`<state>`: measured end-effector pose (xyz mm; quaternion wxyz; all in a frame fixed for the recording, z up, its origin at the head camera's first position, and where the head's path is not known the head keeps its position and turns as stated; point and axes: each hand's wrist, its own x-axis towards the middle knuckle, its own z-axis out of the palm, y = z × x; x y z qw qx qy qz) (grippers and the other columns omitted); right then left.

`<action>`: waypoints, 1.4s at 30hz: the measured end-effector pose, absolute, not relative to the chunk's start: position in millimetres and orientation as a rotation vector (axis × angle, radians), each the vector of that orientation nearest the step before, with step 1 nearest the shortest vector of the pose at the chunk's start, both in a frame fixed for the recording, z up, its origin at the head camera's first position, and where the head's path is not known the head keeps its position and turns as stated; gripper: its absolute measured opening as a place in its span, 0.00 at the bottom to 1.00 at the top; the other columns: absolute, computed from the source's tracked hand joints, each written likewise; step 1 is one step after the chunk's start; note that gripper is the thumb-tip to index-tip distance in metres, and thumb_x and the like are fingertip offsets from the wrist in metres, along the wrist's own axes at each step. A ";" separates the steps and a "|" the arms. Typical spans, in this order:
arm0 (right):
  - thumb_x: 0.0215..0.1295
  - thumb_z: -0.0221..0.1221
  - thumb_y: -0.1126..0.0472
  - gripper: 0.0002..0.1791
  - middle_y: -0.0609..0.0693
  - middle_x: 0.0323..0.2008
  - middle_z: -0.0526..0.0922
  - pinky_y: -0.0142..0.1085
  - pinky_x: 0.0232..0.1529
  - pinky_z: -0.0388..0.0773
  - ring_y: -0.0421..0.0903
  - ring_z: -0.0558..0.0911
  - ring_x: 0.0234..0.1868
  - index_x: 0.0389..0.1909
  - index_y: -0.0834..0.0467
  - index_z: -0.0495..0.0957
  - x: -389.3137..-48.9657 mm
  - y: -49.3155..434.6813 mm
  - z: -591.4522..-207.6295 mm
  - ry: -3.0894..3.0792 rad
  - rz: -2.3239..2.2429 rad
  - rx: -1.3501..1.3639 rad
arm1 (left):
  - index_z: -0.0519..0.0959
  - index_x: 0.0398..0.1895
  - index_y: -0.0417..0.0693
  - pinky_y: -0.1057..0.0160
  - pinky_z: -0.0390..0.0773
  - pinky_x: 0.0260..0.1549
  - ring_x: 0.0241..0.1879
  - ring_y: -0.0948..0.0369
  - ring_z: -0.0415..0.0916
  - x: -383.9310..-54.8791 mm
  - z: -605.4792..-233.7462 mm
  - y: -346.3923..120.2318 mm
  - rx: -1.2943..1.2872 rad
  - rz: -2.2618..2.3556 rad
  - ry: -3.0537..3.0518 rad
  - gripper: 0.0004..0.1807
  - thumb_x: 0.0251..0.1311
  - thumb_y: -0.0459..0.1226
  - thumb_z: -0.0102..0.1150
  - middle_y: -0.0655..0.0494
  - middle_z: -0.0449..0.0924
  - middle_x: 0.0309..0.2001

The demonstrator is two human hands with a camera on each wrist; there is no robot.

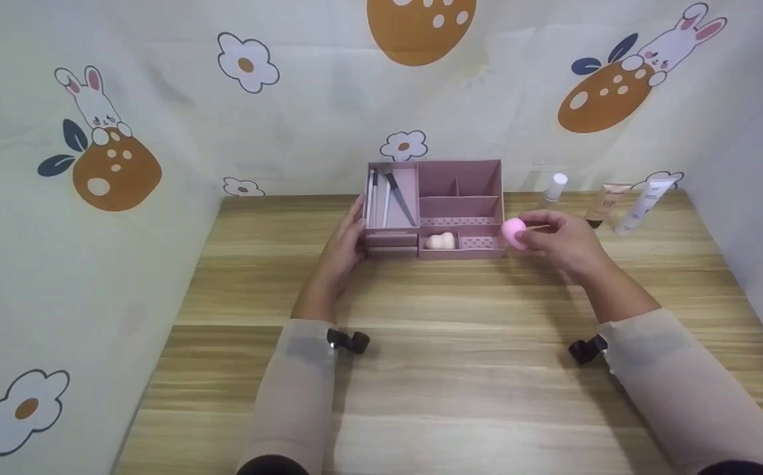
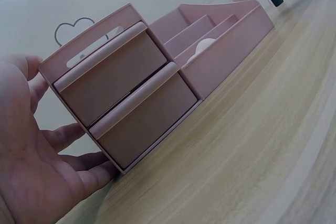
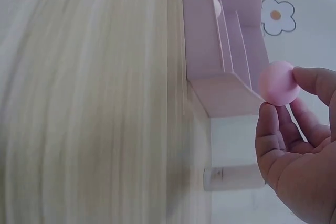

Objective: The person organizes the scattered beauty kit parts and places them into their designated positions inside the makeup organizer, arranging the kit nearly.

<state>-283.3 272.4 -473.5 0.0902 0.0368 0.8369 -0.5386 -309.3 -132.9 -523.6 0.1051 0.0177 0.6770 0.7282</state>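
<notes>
A pink desktop organizer point(image 1: 393, 253) with drawers and open compartments stands against the back wall. My left hand point(image 1: 343, 254) touches its left side, fingers extended along the panel beside the two drawers point(image 2: 142, 114). Between thumb and fingertips, my right hand point(image 1: 569, 244) pinches a pink makeup sponge point(image 1: 515, 233) just off the organizer's right edge, above the table. A cream makeup sponge point(image 1: 441, 241) lies in the front compartment. Several makeup brushes point(image 1: 400, 198) lie in the upper left tray.
Right of the organizer, by the back wall, are a small white-capped bottle point(image 1: 556, 187), a beige BB cream tube point(image 1: 607, 203) and a white tube point(image 1: 645, 206). All stand on the wood-grain table point(image 1: 434, 369). A patterned cloth point(image 1: 315, 99) covers the wall.
</notes>
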 end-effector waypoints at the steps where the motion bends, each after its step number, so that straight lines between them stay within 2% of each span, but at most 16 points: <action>1: 0.69 0.72 0.55 0.30 0.60 0.66 0.82 0.26 0.51 0.85 0.41 0.83 0.55 0.69 0.58 0.79 -284.6 268.8 -473.0 2.490 -1.600 0.096 | 0.61 0.79 0.92 0.40 0.64 0.81 0.85 0.46 0.53 -309.6 -523.8 -132.8 0.053 2.145 1.996 0.28 0.84 0.49 0.39 0.60 0.43 0.90; 6: 0.68 0.72 0.58 0.27 0.62 0.62 0.85 0.24 0.48 0.84 0.37 0.84 0.50 0.66 0.60 0.82 -289.5 253.3 -470.9 2.534 -1.597 0.012 | 0.60 0.81 0.88 0.40 0.62 0.81 0.86 0.47 0.50 -310.3 -524.2 -132.4 0.087 2.133 2.019 0.28 0.84 0.49 0.38 0.61 0.43 0.90; 9: 0.67 0.73 0.60 0.26 0.64 0.60 0.86 0.24 0.46 0.84 0.38 0.85 0.49 0.64 0.62 0.83 -292.1 245.7 -471.2 2.568 -1.582 -0.047 | 0.59 0.82 0.86 0.40 0.62 0.81 0.87 0.48 0.50 -310.2 -523.8 -131.9 0.095 2.129 2.030 0.29 0.84 0.49 0.38 0.62 0.43 0.90; 18: 0.66 0.73 0.61 0.24 0.62 0.58 0.88 0.24 0.47 0.83 0.52 0.85 0.57 0.62 0.60 0.84 -299.6 230.2 -473.0 2.606 -1.525 -0.071 | 0.59 0.81 0.89 0.40 0.62 0.81 0.86 0.47 0.50 -311.7 -524.3 -132.3 0.057 2.135 2.013 0.28 0.83 0.49 0.39 0.64 0.44 0.89; 23: 0.67 0.72 0.60 0.24 0.61 0.58 0.88 0.29 0.52 0.84 0.53 0.85 0.57 0.63 0.60 0.84 -302.1 222.2 -476.8 2.624 -1.478 -0.081 | 0.59 0.80 0.92 0.39 0.63 0.81 0.86 0.45 0.51 -311.5 -524.6 -132.9 0.041 2.120 2.021 0.28 0.83 0.50 0.40 0.64 0.44 0.89; 32: 0.66 0.73 0.62 0.23 0.62 0.60 0.87 0.52 0.67 0.82 0.58 0.84 0.62 0.62 0.61 0.85 -303.9 214.2 -488.5 2.724 -1.376 -0.166 | 0.59 0.80 0.91 0.41 0.66 0.80 0.85 0.45 0.55 -311.1 -523.5 -132.6 0.055 2.119 2.030 0.28 0.83 0.51 0.40 0.64 0.45 0.89; 37: 0.66 0.72 0.62 0.23 0.63 0.60 0.87 0.56 0.72 0.77 0.61 0.82 0.65 0.61 0.62 0.85 -303.3 210.4 -492.9 2.786 -1.282 -0.231 | 0.60 0.80 0.91 0.43 0.63 0.82 0.86 0.48 0.52 -311.5 -524.8 -132.2 0.045 2.136 1.993 0.27 0.84 0.51 0.38 0.65 0.44 0.89; 42: 0.66 0.72 0.62 0.22 0.62 0.60 0.88 0.55 0.71 0.78 0.60 0.83 0.64 0.60 0.61 0.86 -303.3 206.9 -493.6 2.819 -1.218 -0.253 | 0.59 0.80 0.91 0.43 0.61 0.82 0.87 0.49 0.51 -311.9 -525.5 -132.1 0.056 2.138 1.995 0.27 0.84 0.51 0.38 0.66 0.44 0.89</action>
